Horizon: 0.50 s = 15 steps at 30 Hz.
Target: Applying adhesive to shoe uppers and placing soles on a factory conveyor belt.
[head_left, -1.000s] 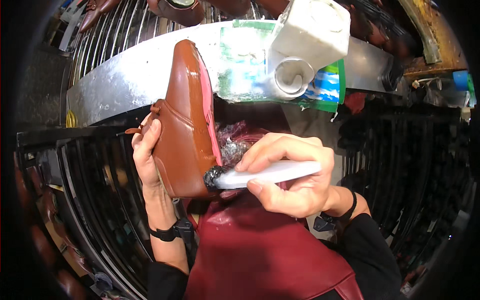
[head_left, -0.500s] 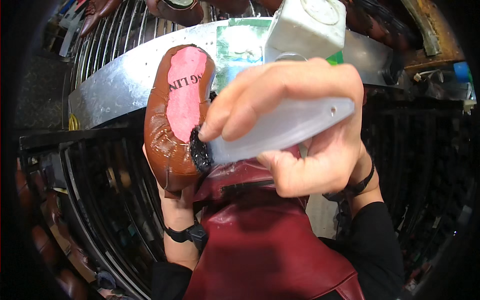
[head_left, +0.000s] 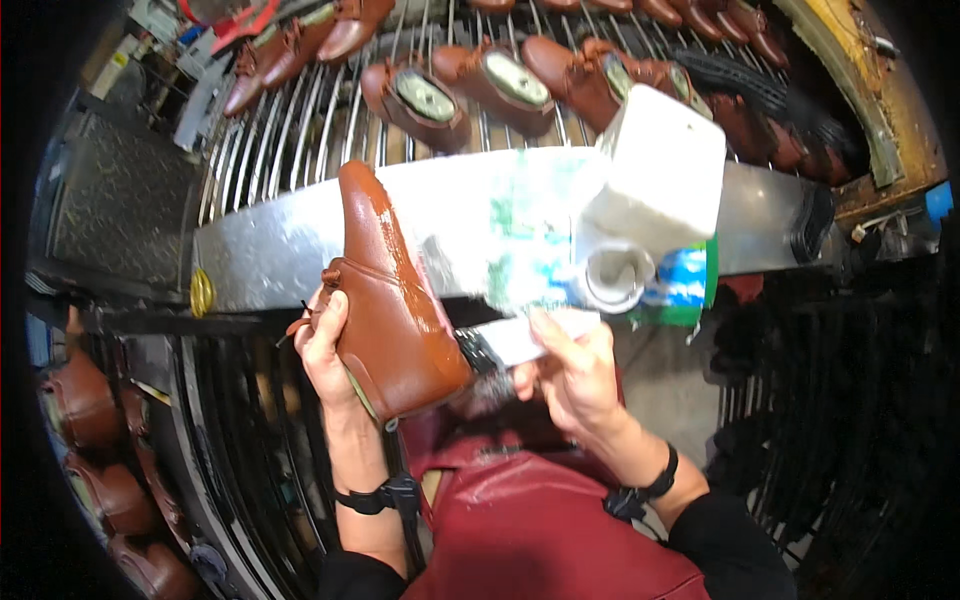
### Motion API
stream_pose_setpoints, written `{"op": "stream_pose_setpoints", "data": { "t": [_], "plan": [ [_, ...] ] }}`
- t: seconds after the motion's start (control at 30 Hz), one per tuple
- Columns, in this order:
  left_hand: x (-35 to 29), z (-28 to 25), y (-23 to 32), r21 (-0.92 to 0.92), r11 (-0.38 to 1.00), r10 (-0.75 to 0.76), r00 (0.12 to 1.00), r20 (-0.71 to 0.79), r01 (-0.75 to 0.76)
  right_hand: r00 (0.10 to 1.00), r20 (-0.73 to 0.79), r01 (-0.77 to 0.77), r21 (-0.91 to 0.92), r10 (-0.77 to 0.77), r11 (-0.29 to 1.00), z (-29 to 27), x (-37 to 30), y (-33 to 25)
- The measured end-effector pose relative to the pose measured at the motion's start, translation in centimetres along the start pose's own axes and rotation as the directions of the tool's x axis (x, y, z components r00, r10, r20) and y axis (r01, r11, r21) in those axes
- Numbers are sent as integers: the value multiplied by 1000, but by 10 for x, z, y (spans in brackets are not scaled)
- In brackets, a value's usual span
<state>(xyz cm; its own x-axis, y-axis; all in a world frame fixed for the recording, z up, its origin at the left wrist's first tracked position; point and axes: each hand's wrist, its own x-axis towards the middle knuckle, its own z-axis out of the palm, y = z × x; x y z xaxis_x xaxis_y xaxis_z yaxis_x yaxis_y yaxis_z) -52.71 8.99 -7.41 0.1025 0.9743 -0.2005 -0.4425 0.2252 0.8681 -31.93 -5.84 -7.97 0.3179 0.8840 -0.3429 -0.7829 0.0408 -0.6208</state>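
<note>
My left hand (head_left: 327, 345) grips a brown leather ankle boot (head_left: 400, 330) by its lace side, tilted so the sole edge faces right. A glossy wet band runs along the boot's lower edge, and a sliver of pink sole shows beyond it. In my right hand (head_left: 575, 375) is a brush (head_left: 510, 340) with a flat whitish handle and black bristles. The bristles meet the boot's sole edge near the heel. A small white cup (head_left: 615, 277) stands just beyond my right hand, beside a white plastic jug (head_left: 665, 165).
A metal ledge (head_left: 270, 240) holds a green and white sheet (head_left: 535, 215) under the jug. Behind it, several brown shoes (head_left: 505, 88) rest on a rack of metal bars (head_left: 290, 140). More shoes (head_left: 85, 400) sit at the lower left. A yellow-edged frame (head_left: 850, 90) stands at right.
The boot has turned from showing its pink sole to showing its brown upper. My right hand and the brush have dropped lower and away from the camera. More of the rack shows.
</note>
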Motion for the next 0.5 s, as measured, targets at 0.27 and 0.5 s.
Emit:
{"op": "stream_pose_setpoints", "data": {
  "t": [0.27, 0.5],
  "plan": [
    [290, 17, 65, 965, 193, 364, 927, 97, -176, 941, -224, 240, -80, -253, 967, -15, -8, -33],
    [360, 60, 42, 973, -228, 266, 964, 23, 40, 908, -315, 242, -145, -276, 959, -7, 2, -29]
  ]
}}
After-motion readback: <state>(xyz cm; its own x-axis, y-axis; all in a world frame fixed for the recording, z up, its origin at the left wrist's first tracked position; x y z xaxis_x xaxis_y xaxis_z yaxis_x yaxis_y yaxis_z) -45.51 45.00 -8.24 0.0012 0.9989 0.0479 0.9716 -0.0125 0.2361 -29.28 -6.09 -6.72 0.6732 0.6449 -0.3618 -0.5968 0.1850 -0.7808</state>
